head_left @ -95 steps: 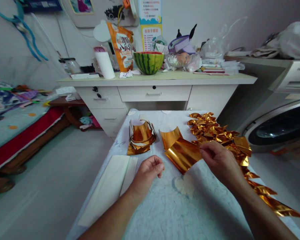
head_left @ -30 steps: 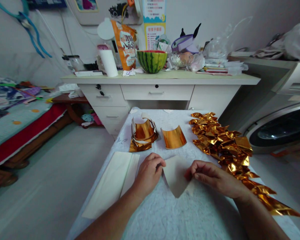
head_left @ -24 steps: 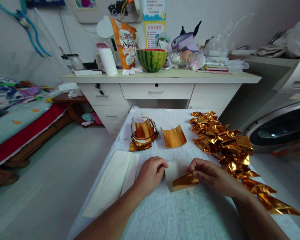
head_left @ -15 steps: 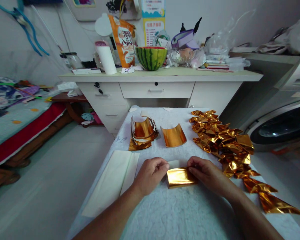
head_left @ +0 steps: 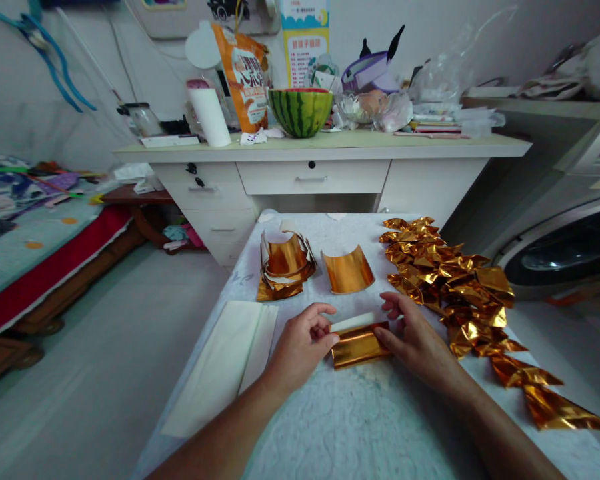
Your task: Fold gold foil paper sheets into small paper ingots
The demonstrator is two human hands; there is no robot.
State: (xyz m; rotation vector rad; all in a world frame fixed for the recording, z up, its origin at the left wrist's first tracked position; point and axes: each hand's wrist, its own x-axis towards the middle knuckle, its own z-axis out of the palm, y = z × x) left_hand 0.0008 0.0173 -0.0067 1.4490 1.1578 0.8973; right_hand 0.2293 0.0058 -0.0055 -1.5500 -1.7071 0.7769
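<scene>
A folded sheet of gold foil paper (head_left: 361, 347) lies on the cloth-covered table before me, a pale strip (head_left: 354, 323) showing along its far edge. My left hand (head_left: 304, 341) holds the paper's left end, thumb on top and fingers curled. At the right end, my right hand (head_left: 414, 337) has its thumb pressed on the foil; its index finger is raised apart from the thumb. Beyond the hands sit a curved gold sheet (head_left: 349, 270) and a stack of curled gold sheets (head_left: 286, 261). To the right lies a heap of folded gold foil pieces (head_left: 447, 280).
White paper sheets (head_left: 220, 360) lie at the table's left. A desk (head_left: 313, 152) behind carries a cut watermelon (head_left: 301, 113), an orange pouch (head_left: 245, 83) and plastic bags. A washing machine (head_left: 570, 240) stands right, a bed (head_left: 35, 253) left.
The fingers of my right hand have lifted and spread from their pinch at the far edge. More of the pale strip shows, and the foil paper now looks more curved.
</scene>
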